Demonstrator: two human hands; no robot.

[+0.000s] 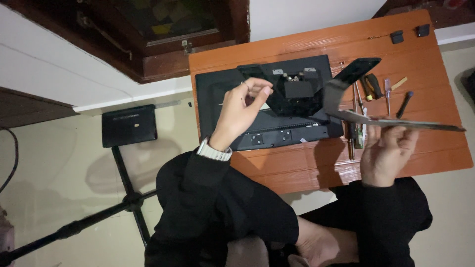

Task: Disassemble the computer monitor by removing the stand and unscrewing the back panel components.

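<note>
**Monitor face-down, stand held off the surface**

The monitor (232, 111) lies screen-down on the orange wooden surface (435, 148), its black back panel up and the mount area (297, 81) near the top edge exposed, with metal fittings showing there. The stand (346, 96) is not seated flat: the right hand (386, 153) grips its flat base plate from below, fingers curled around the edge, so the plate sits tilted in the air while the neck reaches toward the mount. Whether the neck is joined to the mount or only resting against it, I cannot tell.

The left hand (242, 106) hovers over the back panel, fingertips pinched together as if on something very small; what it pinches is too small to make out. A watch (213, 151) sits on that wrist.

Judgement: the stand work is midway, not finished.

Right of the monitor lie several screwdrivers (373, 86) and loose small black parts (397, 36). A tripod (129, 198) stands on the floor at left.
</note>
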